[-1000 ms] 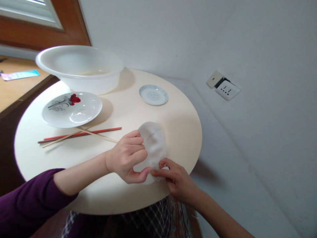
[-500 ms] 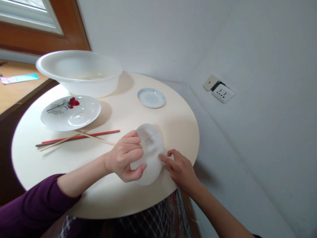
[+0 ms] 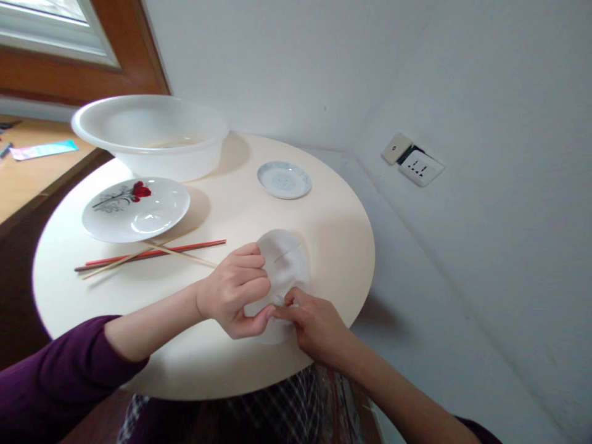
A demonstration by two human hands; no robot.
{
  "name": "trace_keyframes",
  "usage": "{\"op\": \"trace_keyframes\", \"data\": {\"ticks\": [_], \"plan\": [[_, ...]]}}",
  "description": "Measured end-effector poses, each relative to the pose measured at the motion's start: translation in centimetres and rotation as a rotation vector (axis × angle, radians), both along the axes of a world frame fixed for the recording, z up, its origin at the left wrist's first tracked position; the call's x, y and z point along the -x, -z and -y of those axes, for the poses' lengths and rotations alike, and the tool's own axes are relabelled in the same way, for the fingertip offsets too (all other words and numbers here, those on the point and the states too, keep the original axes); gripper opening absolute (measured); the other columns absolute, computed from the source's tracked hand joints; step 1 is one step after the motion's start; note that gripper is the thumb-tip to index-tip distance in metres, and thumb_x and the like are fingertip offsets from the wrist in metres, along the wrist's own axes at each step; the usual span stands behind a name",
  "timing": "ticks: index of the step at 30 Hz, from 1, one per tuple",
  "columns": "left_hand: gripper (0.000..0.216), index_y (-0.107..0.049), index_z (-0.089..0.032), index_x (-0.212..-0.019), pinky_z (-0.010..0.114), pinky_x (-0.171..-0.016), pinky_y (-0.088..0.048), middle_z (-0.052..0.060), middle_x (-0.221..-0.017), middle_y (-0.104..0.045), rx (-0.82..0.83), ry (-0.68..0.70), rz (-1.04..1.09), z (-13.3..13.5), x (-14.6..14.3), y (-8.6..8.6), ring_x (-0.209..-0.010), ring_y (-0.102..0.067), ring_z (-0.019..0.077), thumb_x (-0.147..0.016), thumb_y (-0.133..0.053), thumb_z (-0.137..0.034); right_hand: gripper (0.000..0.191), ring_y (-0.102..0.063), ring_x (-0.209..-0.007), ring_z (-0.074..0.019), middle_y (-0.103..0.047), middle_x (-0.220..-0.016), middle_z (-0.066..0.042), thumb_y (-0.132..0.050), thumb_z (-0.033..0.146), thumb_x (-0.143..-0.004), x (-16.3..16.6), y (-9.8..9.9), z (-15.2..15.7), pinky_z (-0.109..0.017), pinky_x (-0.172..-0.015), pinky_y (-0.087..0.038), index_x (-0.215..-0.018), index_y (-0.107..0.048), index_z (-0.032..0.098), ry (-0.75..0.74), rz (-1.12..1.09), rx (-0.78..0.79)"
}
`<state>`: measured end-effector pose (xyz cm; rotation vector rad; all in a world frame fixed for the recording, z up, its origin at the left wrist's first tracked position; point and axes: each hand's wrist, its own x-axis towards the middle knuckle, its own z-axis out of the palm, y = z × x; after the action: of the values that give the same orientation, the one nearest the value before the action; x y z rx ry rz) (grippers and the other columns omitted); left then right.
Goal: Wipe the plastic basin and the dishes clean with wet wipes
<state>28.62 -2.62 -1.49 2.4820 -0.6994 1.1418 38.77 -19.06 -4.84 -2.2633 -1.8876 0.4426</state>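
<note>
A round white sheet or disc (image 3: pixel 289 262), smooth with a thin dark line near its top, lies at the table's front right. Over its left side my left hand (image 3: pixel 238 293) is closed, fingers curled in and thumb reaching forward; what those fingers hold, if anything, is hidden. My right hand (image 3: pixel 317 324) is over the disc's lower part, fingertips pinched together and meeting the left thumb. Some whitish, crumpled material shows by the right fingertips, too small to name. The hands cover the disc's left and lower parts.
On the round cream table (image 3: pixel 203 382) are a large white basin (image 3: pixel 161 163), a white dish with a red flower (image 3: pixel 155 216), a small patterned plate (image 3: pixel 284 180) and several crossed chopsticks (image 3: pixel 194 246). A wall socket (image 3: pixel 420 168) is at right; a wooden desk (image 3: pixel 28 176) is at left.
My right hand has moved left, from the disc's right edge across its lower part to my left thumb. My left hand has barely shifted. The view has moved slightly.
</note>
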Motion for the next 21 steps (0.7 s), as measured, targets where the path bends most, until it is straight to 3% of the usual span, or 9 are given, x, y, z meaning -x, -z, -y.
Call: {"op": "trace_keyframes", "data": {"ticks": [3,7,12,16,21], "plan": [[0.022,-0.029,-0.023,-0.054,0.032,-0.046,-0.027,-0.004,-0.04,-0.037,-0.007,-0.028,-0.006,0.0,0.0,-0.1,-0.041,-0.032,0.0137,-0.068,-0.045,-0.019,0.036,-0.056,-0.074,-0.0168,-0.059,-0.094,-0.006,-0.048,0.009,-0.079,-0.3,-0.6,0.0,-0.026,-0.062,-0.038,-0.107,-0.064,0.026,0.061,0.142,0.027],[0.021,-0.029,-0.024,-0.053,0.032,-0.046,-0.027,-0.003,-0.039,-0.037,-0.033,-0.024,-0.02,0.0,0.1,-0.1,-0.041,-0.032,0.014,-0.067,-0.045,-0.02,0.04,-0.056,-0.072,-0.0133,-0.059,-0.089,-0.001,-0.047,0.006,-0.078,-0.3,-1.1,0.1,-0.023,-0.062,-0.037,-0.104,-0.065,0.031,-0.035,-0.003,0.065],[0.024,-0.029,-0.024,-0.052,0.032,-0.046,-0.029,-0.003,-0.039,-0.038,-0.056,-0.044,-0.019,0.0,0.2,-0.1,-0.042,-0.032,0.014,-0.068,-0.045,-0.021,0.035,-0.055,-0.073,-0.0165,-0.06,-0.087,-0.005,-0.049,0.008,-0.077,0.0,-1.4,0.0,-0.026,-0.063,-0.037,-0.103,-0.066,0.026,0.015,0.137,0.086],[0.023,-0.029,-0.024,-0.051,0.033,-0.045,-0.029,-0.003,-0.039,-0.037,-0.058,-0.036,-0.02,0.1,0.3,0.0,-0.041,-0.032,0.0142,-0.068,-0.045,-0.022,0.04,-0.055,-0.071,-0.0132,-0.06,-0.086,-0.001,-0.049,0.004,-0.074,0.1,-1.6,0.0,-0.023,-0.063,-0.038,-0.099,-0.067,0.03,-0.068,-0.04,0.081],[0.024,-0.03,-0.024,-0.052,0.032,-0.046,-0.029,-0.004,-0.04,-0.038,-0.044,-0.045,0.01,0.4,0.5,0.2,-0.042,-0.033,0.0139,-0.069,-0.046,-0.021,0.04,-0.055,-0.074,-0.017,-0.06,-0.088,-0.005,-0.049,0.006,-0.075,-1.1,-0.6,0.2,-0.028,-0.066,-0.04,-0.101,-0.067,0.031,0.055,0.176,-0.003]]}}
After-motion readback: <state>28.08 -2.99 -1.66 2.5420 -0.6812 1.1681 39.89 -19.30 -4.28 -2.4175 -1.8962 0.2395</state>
